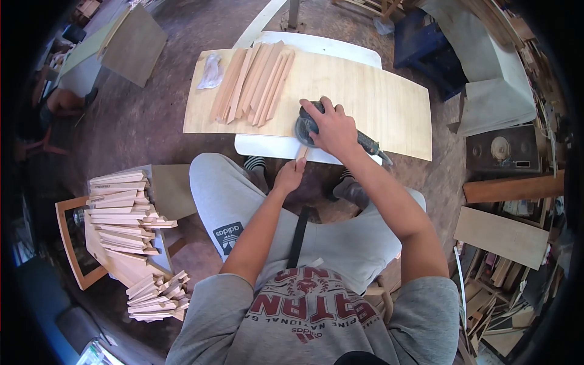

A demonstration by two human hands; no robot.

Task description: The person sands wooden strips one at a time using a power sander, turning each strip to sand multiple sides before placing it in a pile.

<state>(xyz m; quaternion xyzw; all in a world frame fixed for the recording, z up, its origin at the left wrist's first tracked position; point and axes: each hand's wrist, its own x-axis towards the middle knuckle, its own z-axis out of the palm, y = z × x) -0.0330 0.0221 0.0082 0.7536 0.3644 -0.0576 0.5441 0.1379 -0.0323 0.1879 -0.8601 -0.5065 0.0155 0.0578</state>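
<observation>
Sander (302, 127) under right hand (336, 128), 1 wood strip (302, 152) in left hand (289, 176)

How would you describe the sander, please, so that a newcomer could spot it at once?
Find the large pale plywood sheet straight ahead. At its near edge, the right hand grips the sander. It is a dark, round-headed power tool, unlike the long, pale wooden strips lying on the sheet to its left.
</observation>
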